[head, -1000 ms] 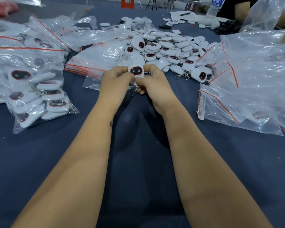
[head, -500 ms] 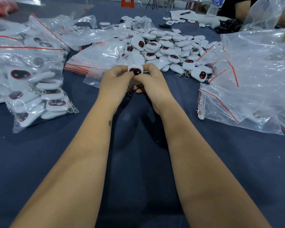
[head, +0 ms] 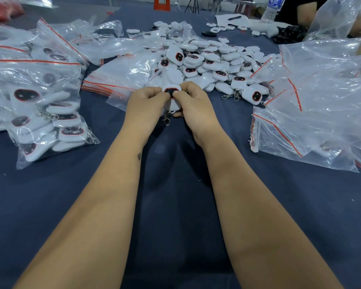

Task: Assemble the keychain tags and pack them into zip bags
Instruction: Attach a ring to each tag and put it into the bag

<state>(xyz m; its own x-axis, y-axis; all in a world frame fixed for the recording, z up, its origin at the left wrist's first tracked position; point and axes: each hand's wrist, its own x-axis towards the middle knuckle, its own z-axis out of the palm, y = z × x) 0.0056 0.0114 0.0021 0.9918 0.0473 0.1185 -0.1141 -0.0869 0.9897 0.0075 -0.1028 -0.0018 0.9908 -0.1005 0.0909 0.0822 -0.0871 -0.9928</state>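
Head view shows both hands meeting over the near edge of the table, the left hand (head: 147, 104) and the right hand (head: 193, 105) each curled round one white keychain tag (head: 171, 96), thumbs pressing on its dark, red-rimmed face while the other fingers wrap beneath. A small metal clasp (head: 166, 119) dangles from the tag's lower end, clear of the cloth. The tag looks like a light, rigid plastic shell with smooth rounded sides, so it probably slips easily and is best pinched across its flat faces or by its edges, keeping the loose clasp free to swing. Just beyond the hands lies a heap of loose tags (head: 213, 63), some face up, some face down, with clasps tangled among them. Flat empty zip bags (head: 121, 78) with red seal strips lie left of the heap; a filled bag (head: 48, 115) sits at the far left, and more thin, crinkly bags (head: 313, 113) are piled on the right. Everything rests on a dark blue tablecloth (head: 175, 205). At the far edge stand a water bottle (head: 272, 8) and some papers, with another person's arm partly visible.
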